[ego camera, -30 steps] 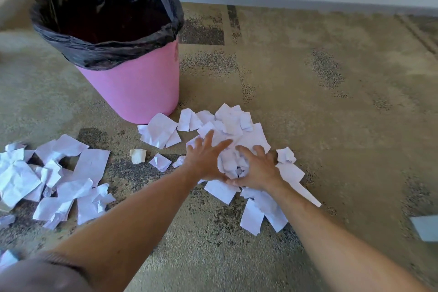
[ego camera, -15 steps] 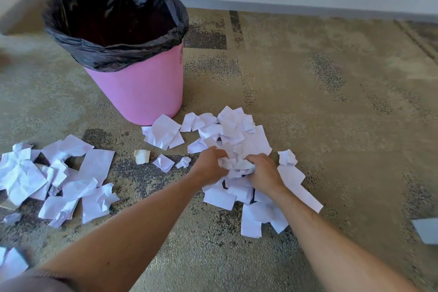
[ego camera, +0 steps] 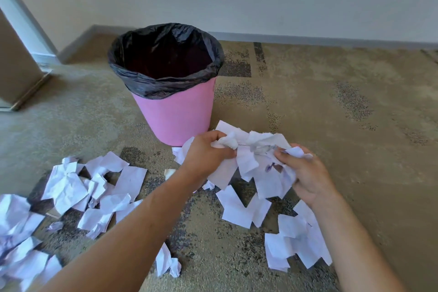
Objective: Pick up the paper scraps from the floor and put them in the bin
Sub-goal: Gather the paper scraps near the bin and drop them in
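A bunch of white paper scraps (ego camera: 254, 159) hangs between my hands, lifted off the carpet just right of and below the bin. My left hand (ego camera: 205, 153) grips its left side, my right hand (ego camera: 305, 174) grips its right side. The pink bin (ego camera: 175, 114) with a black liner stands upright and open behind my left hand. More scraps lie on the floor: a few under the bunch (ego camera: 244, 211), a group by my right forearm (ego camera: 296, 244), and a large spread at the left (ego camera: 78, 192).
A patterned carpet (ego camera: 331, 114) covers the floor up to a pale wall with a grey skirting board (ego camera: 308, 39). A door or panel with a metal edge (ego camera: 21, 78) stands at the far left. Small crumpled scraps (ego camera: 168, 263) lie near my left forearm.
Both hands closed on the heap of scraps and raised a bunch off the floor toward the bin. The camera tilted up, showing more wall.
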A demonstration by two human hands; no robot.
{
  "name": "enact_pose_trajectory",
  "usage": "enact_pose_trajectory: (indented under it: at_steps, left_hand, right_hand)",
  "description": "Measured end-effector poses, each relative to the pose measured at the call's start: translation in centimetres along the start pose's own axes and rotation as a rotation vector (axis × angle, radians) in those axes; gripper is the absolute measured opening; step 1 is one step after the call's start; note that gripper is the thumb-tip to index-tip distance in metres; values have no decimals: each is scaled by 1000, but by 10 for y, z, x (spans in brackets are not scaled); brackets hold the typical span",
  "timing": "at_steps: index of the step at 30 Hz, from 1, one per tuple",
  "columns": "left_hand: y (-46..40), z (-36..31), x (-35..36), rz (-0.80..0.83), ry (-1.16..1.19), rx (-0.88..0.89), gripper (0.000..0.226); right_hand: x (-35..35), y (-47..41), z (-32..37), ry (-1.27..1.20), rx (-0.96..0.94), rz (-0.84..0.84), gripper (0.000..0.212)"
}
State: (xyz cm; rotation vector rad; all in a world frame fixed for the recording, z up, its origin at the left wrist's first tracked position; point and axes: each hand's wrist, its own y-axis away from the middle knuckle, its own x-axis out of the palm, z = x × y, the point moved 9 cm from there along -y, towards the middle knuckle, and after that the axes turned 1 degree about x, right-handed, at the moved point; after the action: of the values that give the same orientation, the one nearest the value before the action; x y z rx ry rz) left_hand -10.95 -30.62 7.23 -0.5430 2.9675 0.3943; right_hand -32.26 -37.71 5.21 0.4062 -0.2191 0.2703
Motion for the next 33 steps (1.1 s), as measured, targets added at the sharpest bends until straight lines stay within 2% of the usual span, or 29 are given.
enact_pose_trajectory:
  at_steps: [3, 5, 8, 10, 12, 14, 16, 21, 25, 29, 31, 33]
  left_hand:
    - [6, -39, -18, -13, 135, 35, 21]
    - [7, -67, -30, -11, 219, 69, 13]
    - [4, -111, -56, -51, 318, 138, 14]
    - [-6, -136, -78, -109, 383, 183, 17]
    - [-19, -156, -101, -174, 449, 201, 24]
    - [-33, -173, -122, -217, 498, 208, 34]
    - [-45, -186, -141, -268, 511, 212, 41]
    - [-73, -183, -169, -419, 370, 134, 23]
    - [-83, -157, -181, -473, 211, 11, 34]
    - [-80, -151, -176, -493, 113, 54, 42]
    - [-72, -152, -172, -531, 77, 128, 38]
    - [-59, -156, -166, -598, 4, 220, 28]
  right_hand:
    - [29, 0, 39, -67, -64, 74, 13]
    - [51, 3, 71, -98, -117, 127, 27]
    - [86, 4, 119, -117, -226, 183, 14]
    - [113, -2, 150, -67, -296, 226, 27]
    - [143, -8, 179, -1, -360, 267, 22]
    - [169, -21, 199, 17, -378, 268, 12]
    - [191, -36, 204, 34, -357, 239, 13]
    - [238, -73, 172, 159, -223, 152, 15]
    - [264, -80, 147, 218, -143, 282, 10]
    - [260, -83, 140, 200, -116, 350, 61]
    - [251, -85, 142, 136, -138, 330, 60]
    - [235, -84, 145, 82, -191, 280, 47]
